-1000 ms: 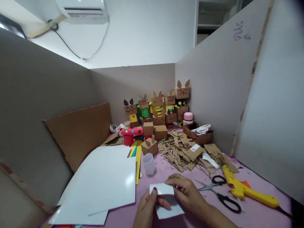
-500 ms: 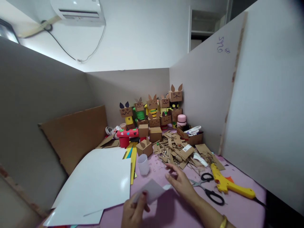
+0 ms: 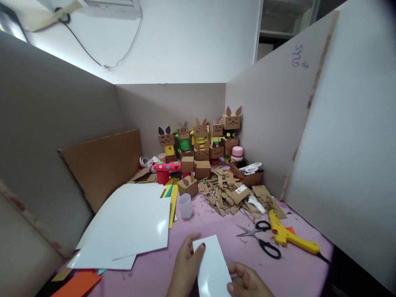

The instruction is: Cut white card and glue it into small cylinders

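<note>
A white rectangular piece of glossy paper (image 3: 213, 264) is held low over the front of the table. My left hand (image 3: 188, 262) pinches its upper left edge between thumb and fingers. At its lower right edge my right hand (image 3: 247, 281) grips it, thumb on top and fingers curled. Beyond the hands stands a translucent plastic cup (image 3: 185, 206). To the right lie scissors (image 3: 258, 237) with black handles, blades apart, and beside them a yellow hot glue gun (image 3: 293, 238). Large white glossy sheets (image 3: 130, 222) are spread to the left.
Cardboard scraps (image 3: 221, 192) are heaped at centre right, before a cardboard box (image 3: 250, 176) with white-handled tools. Several cardboard animal figures (image 3: 201, 132) stand at the back. A cardboard sheet (image 3: 103, 167) leans on the left partition. Orange paper (image 3: 77, 284) lies at front left.
My right hand has come down from beside the scraps and taken hold of the paper's right edge. The paper has turned and now shows its broad white face. The camera view has shifted slightly.
</note>
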Available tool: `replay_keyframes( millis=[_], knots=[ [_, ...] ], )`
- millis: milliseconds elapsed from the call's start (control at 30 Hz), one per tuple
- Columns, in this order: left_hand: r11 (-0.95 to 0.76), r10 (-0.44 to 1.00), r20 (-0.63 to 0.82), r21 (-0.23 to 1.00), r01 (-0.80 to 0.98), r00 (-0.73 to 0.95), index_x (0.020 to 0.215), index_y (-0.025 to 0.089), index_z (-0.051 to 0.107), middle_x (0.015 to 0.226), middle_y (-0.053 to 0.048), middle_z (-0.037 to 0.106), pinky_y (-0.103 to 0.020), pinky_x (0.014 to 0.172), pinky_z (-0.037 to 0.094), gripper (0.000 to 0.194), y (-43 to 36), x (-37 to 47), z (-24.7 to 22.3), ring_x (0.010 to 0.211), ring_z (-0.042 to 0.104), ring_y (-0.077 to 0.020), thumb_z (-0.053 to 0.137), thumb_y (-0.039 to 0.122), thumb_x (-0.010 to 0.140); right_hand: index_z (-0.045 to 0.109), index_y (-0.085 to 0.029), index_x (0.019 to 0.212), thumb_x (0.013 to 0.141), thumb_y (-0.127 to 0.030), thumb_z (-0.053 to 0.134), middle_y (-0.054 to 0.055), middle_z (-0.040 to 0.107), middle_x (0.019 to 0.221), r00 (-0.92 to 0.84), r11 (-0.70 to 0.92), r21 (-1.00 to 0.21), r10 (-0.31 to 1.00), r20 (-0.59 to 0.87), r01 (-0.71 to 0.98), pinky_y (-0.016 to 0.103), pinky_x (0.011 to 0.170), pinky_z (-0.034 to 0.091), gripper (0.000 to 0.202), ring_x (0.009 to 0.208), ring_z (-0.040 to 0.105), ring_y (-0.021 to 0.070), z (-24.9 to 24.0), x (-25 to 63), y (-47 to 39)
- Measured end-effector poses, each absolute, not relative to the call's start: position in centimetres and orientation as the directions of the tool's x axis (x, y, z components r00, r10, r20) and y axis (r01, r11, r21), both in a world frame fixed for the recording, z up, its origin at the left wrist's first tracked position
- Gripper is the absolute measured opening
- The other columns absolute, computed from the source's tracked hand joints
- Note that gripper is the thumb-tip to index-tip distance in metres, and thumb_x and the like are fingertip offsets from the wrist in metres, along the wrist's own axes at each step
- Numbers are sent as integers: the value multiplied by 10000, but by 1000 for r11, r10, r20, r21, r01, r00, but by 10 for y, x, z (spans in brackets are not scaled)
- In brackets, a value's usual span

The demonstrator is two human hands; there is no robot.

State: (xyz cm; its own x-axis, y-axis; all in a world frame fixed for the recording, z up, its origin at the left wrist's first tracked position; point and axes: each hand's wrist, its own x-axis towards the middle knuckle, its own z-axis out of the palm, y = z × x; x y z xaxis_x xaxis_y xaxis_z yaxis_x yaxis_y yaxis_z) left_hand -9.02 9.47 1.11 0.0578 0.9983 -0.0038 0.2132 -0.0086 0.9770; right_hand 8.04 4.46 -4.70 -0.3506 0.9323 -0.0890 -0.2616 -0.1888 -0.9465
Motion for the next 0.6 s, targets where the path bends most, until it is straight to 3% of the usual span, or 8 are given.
replay_keyframes(
  millis=[67,133,200,267,333,433,533,600],
  knots=[
    [-252,966,250,866,432,62,1321,128,372,1314,-178,502,-391,919,437,508,90,-89,-2,1179,492,-276,468,333,866,590,-163,939,670,-561,647,-44,504,510,-285,-146,-969,955,-85,-198,237,530,415,484,477,509,122,-52,84,44],
    [-594,803,376,563,575,462,1429,223,203,1464,-116,333,-381,1012,362,554,85,-90,-18,1307,349,-244,390,309,915,590,-170,990,690,-501,619,-43,505,529,-208,-75,-995,976,-60,-67,248,560,421,447,497,491,129,-54,87,45],
    [-690,712,328,488,534,621,1312,411,410,1335,30,531,-302,971,406,443,83,-92,-32,1205,494,-190,481,318,884,577,-163,1055,676,-400,612,-62,459,517,-166,-14,-993,986,-33,113,236,543,394,448,484,429,119,-56,89,47],
    [-763,639,238,314,565,731,1332,366,405,1326,-9,532,-313,970,407,427,83,-96,-39,1195,509,-196,437,310,910,557,-138,1115,661,-304,585,-80,402,505,-163,6,-969,986,-35,246,219,498,342,485,470,361,108,-55,91,47],
    [-775,631,134,147,614,764,1377,252,354,1366,-90,460,-363,969,412,527,82,-103,-36,1228,471,-248,463,402,883,536,-121,1162,662,-252,546,-81,385,506,-170,-12,-954,983,-66,301,211,473,302,518,472,339,108,-52,91,46],
    [-636,770,15,97,766,638,1377,180,345,1400,-122,385,-481,973,392,575,77,-116,-16,1269,407,-297,474,384,855,521,-112,1202,669,-248,531,-70,396,520,-161,-37,-947,983,-93,320,215,476,291,550,484,353,117,-44,92,42],
    [-304,951,53,13,952,303,1319,112,438,1396,-169,374,-633,959,309,473,72,-127,-1,1282,368,-349,365,212,863,513,-102,1220,666,-276,532,-73,374,516,-121,-75,-946,986,-118,316,223,480,286,581,483,338,120,-43,93,39],
    [-267,954,139,-5,964,265,1308,133,460,1409,-163,358,-651,947,305,460,70,-129,0,1290,349,-359,344,180,865,514,-108,1220,666,-299,536,-76,366,507,-105,-81,-947,987,-119,310,227,483,284,586,482,330,120,-47,94,38]
  ],
)
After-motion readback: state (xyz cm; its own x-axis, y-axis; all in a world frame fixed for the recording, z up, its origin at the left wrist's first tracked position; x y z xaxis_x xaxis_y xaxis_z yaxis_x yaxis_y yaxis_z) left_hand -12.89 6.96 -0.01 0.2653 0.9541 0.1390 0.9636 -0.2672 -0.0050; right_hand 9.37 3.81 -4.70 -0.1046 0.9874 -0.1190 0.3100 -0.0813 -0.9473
